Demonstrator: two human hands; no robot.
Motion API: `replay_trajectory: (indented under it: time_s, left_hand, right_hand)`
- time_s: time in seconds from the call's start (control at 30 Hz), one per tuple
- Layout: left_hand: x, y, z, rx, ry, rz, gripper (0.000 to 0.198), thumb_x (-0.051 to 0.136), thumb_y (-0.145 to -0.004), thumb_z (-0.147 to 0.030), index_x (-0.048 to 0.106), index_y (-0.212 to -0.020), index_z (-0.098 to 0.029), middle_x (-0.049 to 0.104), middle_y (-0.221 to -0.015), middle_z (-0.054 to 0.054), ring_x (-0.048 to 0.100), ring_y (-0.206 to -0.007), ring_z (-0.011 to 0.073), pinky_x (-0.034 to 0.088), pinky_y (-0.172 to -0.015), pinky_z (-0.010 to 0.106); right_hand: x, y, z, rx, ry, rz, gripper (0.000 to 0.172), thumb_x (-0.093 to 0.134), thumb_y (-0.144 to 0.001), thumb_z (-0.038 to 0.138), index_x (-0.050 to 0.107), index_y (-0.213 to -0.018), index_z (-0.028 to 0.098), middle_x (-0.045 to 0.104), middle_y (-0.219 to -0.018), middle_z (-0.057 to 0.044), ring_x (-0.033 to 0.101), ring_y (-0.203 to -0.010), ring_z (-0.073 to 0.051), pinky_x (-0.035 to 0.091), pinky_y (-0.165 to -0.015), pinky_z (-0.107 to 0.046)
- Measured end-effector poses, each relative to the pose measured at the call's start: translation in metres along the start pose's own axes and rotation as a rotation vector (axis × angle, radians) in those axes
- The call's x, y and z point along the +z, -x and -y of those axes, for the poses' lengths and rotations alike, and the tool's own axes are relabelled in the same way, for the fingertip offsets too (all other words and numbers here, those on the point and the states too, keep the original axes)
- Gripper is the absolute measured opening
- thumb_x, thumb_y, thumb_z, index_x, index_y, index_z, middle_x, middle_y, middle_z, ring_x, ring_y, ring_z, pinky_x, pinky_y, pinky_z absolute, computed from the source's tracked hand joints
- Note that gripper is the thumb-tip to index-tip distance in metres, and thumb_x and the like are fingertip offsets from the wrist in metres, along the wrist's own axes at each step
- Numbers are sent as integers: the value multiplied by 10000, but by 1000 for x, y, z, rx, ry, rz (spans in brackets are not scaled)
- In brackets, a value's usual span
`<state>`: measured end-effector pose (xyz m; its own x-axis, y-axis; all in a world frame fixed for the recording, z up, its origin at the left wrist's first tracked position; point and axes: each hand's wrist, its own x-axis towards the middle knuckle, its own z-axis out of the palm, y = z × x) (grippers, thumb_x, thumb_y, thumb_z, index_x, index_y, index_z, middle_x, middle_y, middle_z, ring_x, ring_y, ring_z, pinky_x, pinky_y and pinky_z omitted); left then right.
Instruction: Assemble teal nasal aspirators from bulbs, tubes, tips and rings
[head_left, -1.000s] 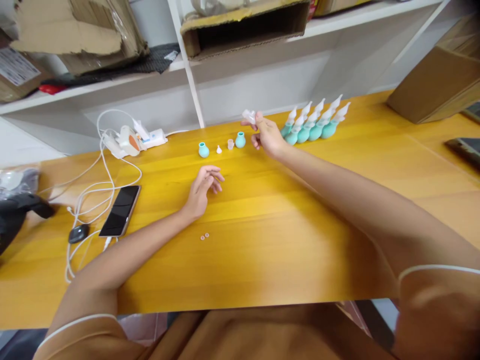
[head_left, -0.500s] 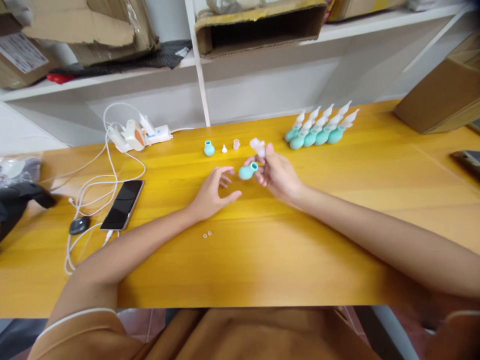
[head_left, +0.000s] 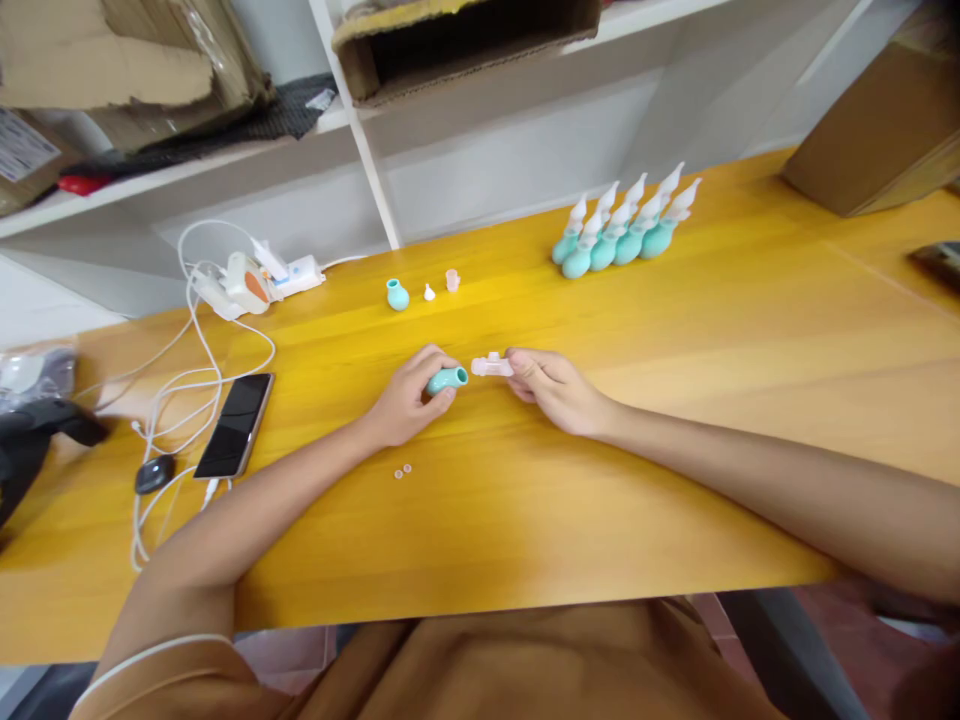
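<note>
One glossy teal bulb [head_left: 444, 381], open-mouthed; one translucent pale tube [head_left: 491, 368].

Bright, diffuse light covers the counter [head_left: 525, 530], its yellow strongest near the centre and paler towards three o'clock. The open box [head_left: 457, 60] at twelve o'clock is dark inside. Wide-angle distortion stretches the margins, the two-o'clock corner darkens, and fine detail looks soft.

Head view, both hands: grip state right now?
Left hand: closed, holding a teal squeeze bulb, its open mouth toward the right.
Right hand: closed, pinching a translucent plastic fitting, apart from the bulb.
</note>
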<state>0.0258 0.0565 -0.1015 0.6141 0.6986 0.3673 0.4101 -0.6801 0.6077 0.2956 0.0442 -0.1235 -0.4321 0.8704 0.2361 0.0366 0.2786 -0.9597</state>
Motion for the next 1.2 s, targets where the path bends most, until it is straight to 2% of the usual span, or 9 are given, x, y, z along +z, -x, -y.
replay_trajectory:
  time_s: [0.13,0.23,0.4,0.53,0.7,0.77,0.93,1.07,1.2]
  left_hand:
    - [2,0,1,34,-7,12,167,620,-1051,-321,667,-1177,-221,686,-1079,68,647,-934,212,552,-849,349]
    - [4,2,2,5,-11,4,208,621,-1055,-330,662,-1232,-228,718,-1055,48,655,-862,191,543,-781,319]
    - [4,4,1,57,12,-13,271,675,-1080,-379,671,-1314,-242,780,-1182,71,734,-1016,212,571,-893,333]
    - [4,3,1,117,0,16,255,670,-1108,-452,705,-1261,-251,771,-1090,59,729,-960,204,569,-881,335]
    - [4,3,-1,125,-39,27,290,646,-1119,-508,720,-1188,-236,742,-1014,52,701,-902,194,554,-835,323]
    - [4,3,-1,124,-51,35,306,647,-1120,-518,718,-1189,-228,744,-1026,54,703,-912,191,552,-836,317]
    - [4,4,-2,130,-93,81,313,646,-1126,-507,711,-1209,-212,750,-1060,61,715,-939,189,555,-851,308]
    - [4,4,-3,121,-141,110,307,649,-1126,-500,704,-1199,-206,746,-1050,55,714,-922,188,549,-836,300]
    - [4,4,-2,141,-159,140,334,635,-1129,-520,697,-1199,-200,739,-1024,53,706,-896,188,542,-816,296]
  right_hand:
    - [-7,-5,-2,-56,99,58,717,443,-1081,853,462,-742,222,417,-654,24,362,-604,-127,296,-573,-291]
    - [-8,-5,-1,-80,170,62,705,446,-1091,835,468,-746,220,429,-669,18,376,-628,-134,301,-603,-291]
    - [-9,-4,-1,-173,305,121,675,471,-1114,779,488,-751,210,470,-675,16,389,-598,-125,285,-610,-294]
    - [-11,-4,-4,-223,345,188,642,512,-1124,729,509,-760,200,484,-676,22,410,-588,-112,287,-593,-283]
    - [-13,-4,-5,-282,406,222,616,557,-1130,683,523,-757,194,470,-640,36,404,-569,-100,289,-587,-268]
    - [-15,-3,-5,-361,479,207,603,559,-1140,661,527,-765,191,497,-646,34,427,-574,-100,300,-597,-262]
    - [-21,0,-3,-719,830,132,525,529,-1179,566,564,-823,181,582,-717,11,479,-615,-114,306,-602,-267]
    - [-25,1,0,-835,1084,119,506,478,-1203,537,580,-852,187,601,-749,-2,477,-634,-135,315,-618,-297]
    - [-27,1,5,-954,1234,108,506,462,-1212,512,560,-830,195,587,-759,-8,474,-665,-155,328,-638,-321]
